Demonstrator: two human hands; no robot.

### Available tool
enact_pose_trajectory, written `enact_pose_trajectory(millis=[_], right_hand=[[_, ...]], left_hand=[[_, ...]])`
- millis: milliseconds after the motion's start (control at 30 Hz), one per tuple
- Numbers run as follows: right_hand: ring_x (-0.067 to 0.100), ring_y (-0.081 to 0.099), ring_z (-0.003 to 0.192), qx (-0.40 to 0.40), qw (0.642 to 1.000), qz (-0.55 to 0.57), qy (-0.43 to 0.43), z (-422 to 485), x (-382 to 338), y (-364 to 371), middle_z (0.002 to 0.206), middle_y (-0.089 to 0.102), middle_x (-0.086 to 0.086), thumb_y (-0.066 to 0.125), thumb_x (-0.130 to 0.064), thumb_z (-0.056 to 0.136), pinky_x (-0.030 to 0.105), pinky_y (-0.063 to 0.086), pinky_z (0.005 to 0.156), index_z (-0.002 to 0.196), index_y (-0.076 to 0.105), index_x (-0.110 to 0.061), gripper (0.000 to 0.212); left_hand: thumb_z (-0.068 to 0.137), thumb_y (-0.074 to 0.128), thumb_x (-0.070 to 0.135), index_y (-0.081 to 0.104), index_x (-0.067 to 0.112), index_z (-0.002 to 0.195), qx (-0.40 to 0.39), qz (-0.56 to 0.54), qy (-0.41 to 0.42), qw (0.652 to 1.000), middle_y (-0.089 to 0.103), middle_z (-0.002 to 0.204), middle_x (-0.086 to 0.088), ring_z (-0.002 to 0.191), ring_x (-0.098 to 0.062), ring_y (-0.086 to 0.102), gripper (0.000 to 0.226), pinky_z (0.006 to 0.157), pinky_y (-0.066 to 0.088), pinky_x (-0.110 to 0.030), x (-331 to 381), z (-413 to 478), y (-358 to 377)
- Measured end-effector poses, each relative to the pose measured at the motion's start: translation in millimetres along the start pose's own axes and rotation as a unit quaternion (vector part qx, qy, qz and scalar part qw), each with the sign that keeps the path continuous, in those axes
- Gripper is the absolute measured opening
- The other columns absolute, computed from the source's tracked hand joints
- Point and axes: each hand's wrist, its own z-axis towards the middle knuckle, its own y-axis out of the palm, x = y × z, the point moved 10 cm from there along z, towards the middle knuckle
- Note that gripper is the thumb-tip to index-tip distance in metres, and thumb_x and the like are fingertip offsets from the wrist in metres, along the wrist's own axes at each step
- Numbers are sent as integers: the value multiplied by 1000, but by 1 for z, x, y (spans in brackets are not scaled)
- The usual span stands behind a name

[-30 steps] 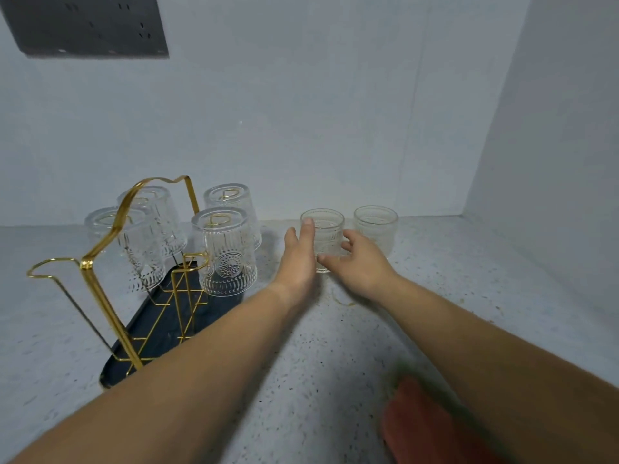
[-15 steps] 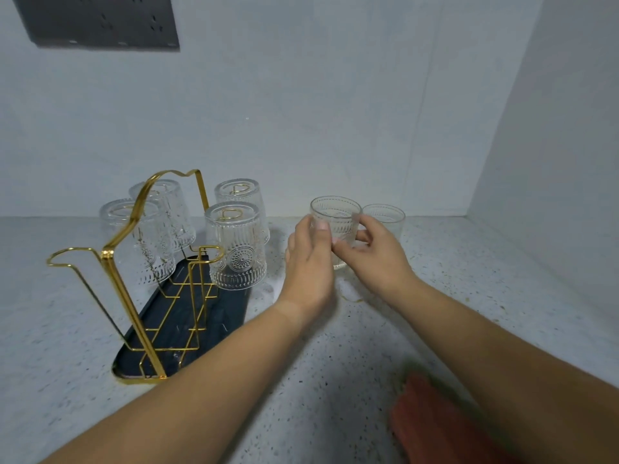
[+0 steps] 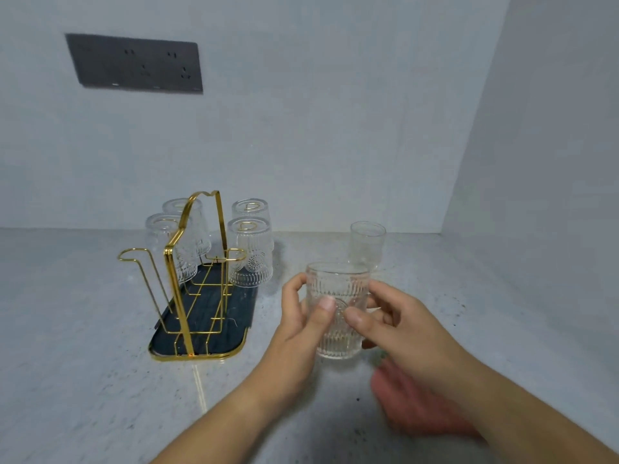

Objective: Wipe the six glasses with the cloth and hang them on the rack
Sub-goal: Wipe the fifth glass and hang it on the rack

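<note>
Both your left hand (image 3: pixel 301 326) and right hand (image 3: pixel 397 324) grip the glass (image 3: pixel 338 296) — now lifted from beside the second glass (image 3: pixel 366 244) toward lower centre.

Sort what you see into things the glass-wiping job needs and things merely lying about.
Job: held glass, standing glass behind it, four hung glasses, gold rack, red cloth, left hand, right hand.
Not needed: wall socket.

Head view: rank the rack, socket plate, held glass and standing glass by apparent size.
1. Rack
2. Socket plate, close to the next
3. Held glass
4. Standing glass; it looks smaller than the held one, but it is farther away, so true sizes may match.
</note>
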Motion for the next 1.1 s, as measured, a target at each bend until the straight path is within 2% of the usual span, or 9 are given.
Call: enact_pose_trajectory(millis=[133, 200, 300, 533, 633, 733, 867, 1000, 1100], right_hand=[[6, 59, 82, -26, 997, -33, 57, -25, 16, 2, 100, 65, -6, 70, -54, 86, 24, 44, 83, 107, 71, -55, 21], [-9, 57, 101, -15, 972, -230, 49, -38, 25, -13, 118, 61, -20, 63, -58, 89, 17, 42, 94, 128, 61, -46, 41], [-8, 43, 125, -56, 896, -441, 8, -56, 35, -15, 129, 54, -28, 45, -72, 89, 21, 35, 111, 138, 56, -35, 63], [-13, -1, 151, -120, 869, -481, -13, -71, 81, -10, 165, 10, -27, 38, -78, 90, 25, 8, 128, 158, 26, -41, 78], [-15, 0, 150, -119, 883, -454, -14, -69, 83, -10, 164, 12, -26, 39, -54, 104, 12, 2, 123, 156, 32, -40, 54], [-16, 33, 141, -27, 939, -342, 26, -63, 70, -22, 152, 40, -26, 44, -47, 104, -2, 17, 111, 135, 60, -45, 35], [9, 75, 97, 125, 988, -32, 89, -52, 52, -25, 108, 80, 0, 38, -54, 103, 29, 54, 91, 115, 74, -38, 40], [27, 75, 107, 166, 964, 196, 76, -37, 28, 12, 112, 79, 8, 36, -55, 102, 54, 49, 108, 121, 72, -21, 53], [11, 74, 106, 93, 981, 166, 48, -37, 10, 54, 106, 79, -12, 31, -68, 90, 55, 44, 113, 138, 60, -38, 64]], left_hand=[[90, 60, 45, 54, 24, 129, 88, -52, -34, 994, 79, 109, -4, 95, -20, 77, 46, 76, 59, -36, -13, -21, -15], [88, 62, 48, 58, 21, 129, 117, -83, -53, 988, 78, 109, -5, 99, -24, 76, 49, 88, 57, -45, -20, -30, -23], [86, 76, 48, 63, 9, 128, 136, -105, -64, 983, 74, 117, -17, 104, -32, 73, 59, 98, 53, -52, -26, -38, -31], [89, 70, 44, 68, 7, 129, 122, -140, -82, 979, 68, 129, -28, 113, -38, 65, 54, 108, 45, -63, -35, -44, -31], [90, 66, 44, 68, 9, 130, 124, -159, -106, 974, 69, 130, -26, 113, -38, 66, 54, 110, 43, -65, -41, -45, -32], [85, 60, 44, 68, 9, 128, 125, -171, -122, 970, 71, 125, -24, 109, -36, 67, 56, 106, 47, -60, -43, -47, -32], [87, 63, 48, 67, 11, 132, 113, -151, -121, 975, 70, 129, -23, 111, -36, 68, 59, 99, 52, -59, -42, -48, -30], [93, 61, 48, 68, 12, 132, 100, -143, -114, 978, 70, 128, -23, 108, -36, 69, 53, 89, 56, -50, -43, -46, -27], [97, 51, 46, 65, 9, 135, 107, -162, -110, 975, 70, 131, -22, 123, -40, 66, 54, 105, 50, -57, -41, -47, -28]])
